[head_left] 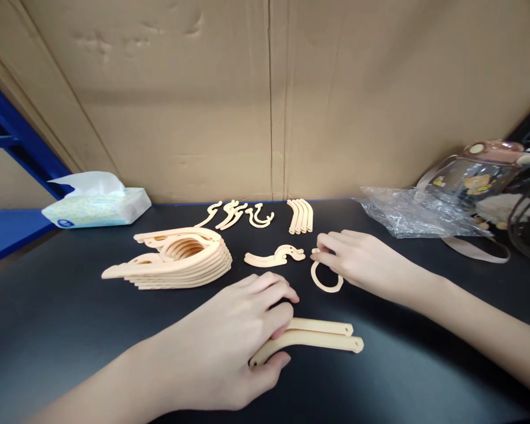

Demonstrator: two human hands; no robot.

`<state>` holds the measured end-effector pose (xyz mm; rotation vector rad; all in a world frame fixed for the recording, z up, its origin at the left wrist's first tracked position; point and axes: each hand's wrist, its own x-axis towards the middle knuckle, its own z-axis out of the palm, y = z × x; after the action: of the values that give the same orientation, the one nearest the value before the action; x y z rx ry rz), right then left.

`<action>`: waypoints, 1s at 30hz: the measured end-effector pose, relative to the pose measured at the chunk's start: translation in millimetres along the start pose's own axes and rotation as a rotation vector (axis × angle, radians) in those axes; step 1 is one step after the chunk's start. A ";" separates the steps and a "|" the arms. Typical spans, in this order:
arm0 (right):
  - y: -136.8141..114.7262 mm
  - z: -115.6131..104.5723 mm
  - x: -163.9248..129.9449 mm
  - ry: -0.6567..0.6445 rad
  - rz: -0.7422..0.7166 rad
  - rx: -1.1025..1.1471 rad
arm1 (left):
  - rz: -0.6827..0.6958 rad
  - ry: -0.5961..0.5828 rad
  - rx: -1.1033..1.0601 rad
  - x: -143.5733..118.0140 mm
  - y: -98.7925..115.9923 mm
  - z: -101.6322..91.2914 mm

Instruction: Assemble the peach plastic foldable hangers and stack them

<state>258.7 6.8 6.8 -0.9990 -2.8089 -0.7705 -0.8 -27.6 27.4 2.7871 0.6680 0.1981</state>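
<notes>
My left hand [247, 335] lies low over two pale, curved strips [322, 334] with a small hole at the visible ends. Its thumb and fingers close around their left part, which is mostly hidden. Further right, my right hand [353, 259] pinches the upper edge of a pale, open ring-shaped piece [327, 288] close to the table. Between the hands and a bit farther back rests a wavy pale piece [274, 257] with a curled end. To the left is a neat stack of curved, pointed pale frames [181, 259].
Small curled pieces [233, 215] and several short curved strips [300, 216] lie near the cardboard wall [203, 100]. A tissue pack [97, 206] stands back left on the black table [62, 318]. Crinkled clear plastic [424, 212] and a transparent bottle [472, 171] with a strap are at right.
</notes>
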 end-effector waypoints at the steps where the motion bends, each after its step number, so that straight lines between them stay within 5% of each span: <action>1: -0.5 -0.6 0.6 0.004 -0.008 -0.012 | -0.006 0.002 0.006 0.4 -0.2 0.7; 13: -5.0 -3.7 3.5 -0.003 -0.036 -0.068 | 0.041 0.122 0.008 2.4 -3.1 3.4; 22: -3.8 -7.2 4.9 0.180 0.023 -0.010 | -0.353 0.302 -1.065 8.6 -6.4 -4.8; 26: -12.5 -9.7 6.4 0.223 0.174 0.394 | -0.466 0.300 -1.220 9.3 -4.2 -5.3; 30: -21.4 -7.3 10.0 0.129 0.417 1.094 | -0.512 0.210 -1.031 9.2 0.2 -3.3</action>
<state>237.0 -5.1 6.0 -1.1096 -2.1831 0.6611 6.8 -22.8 31.2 1.5797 0.9477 0.5442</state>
